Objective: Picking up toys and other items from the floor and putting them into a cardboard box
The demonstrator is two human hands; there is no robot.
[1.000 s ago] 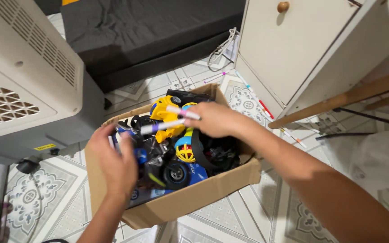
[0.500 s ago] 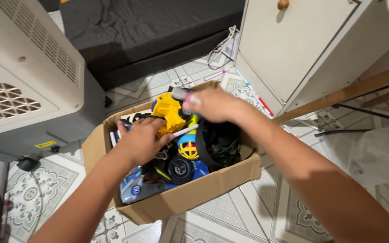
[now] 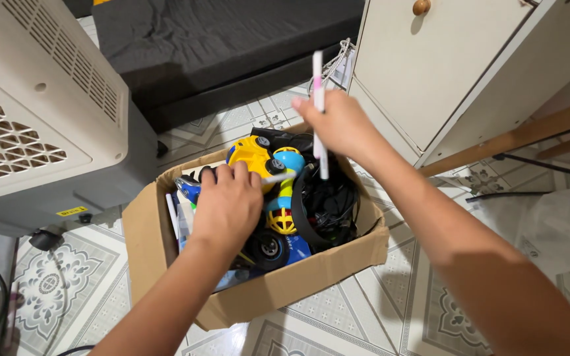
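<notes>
An open cardboard box (image 3: 311, 273) sits on the patterned tile floor, packed with toys: a yellow and blue toy vehicle (image 3: 258, 155), black wheels and black cables (image 3: 328, 204). My right hand (image 3: 338, 125) is raised above the box's far side and grips a white marker pen (image 3: 318, 99) held nearly upright. My left hand (image 3: 227, 206) reaches into the box, palm down, fingers resting on the toys beside the yellow vehicle and touching another thin white pen (image 3: 277, 177). What lies under the left hand is hidden.
A large beige air cooler (image 3: 31, 118) stands at the left. A dark mattress (image 3: 219, 46) lies behind the box. A cream cabinet (image 3: 443, 66) with a round knob is at the right, with wooden legs, cables and a plastic bag beside it.
My right hand has lifted up out of the box, turning the white marker from lying flat to nearly upright. My left hand moved right, deeper among the toys.
</notes>
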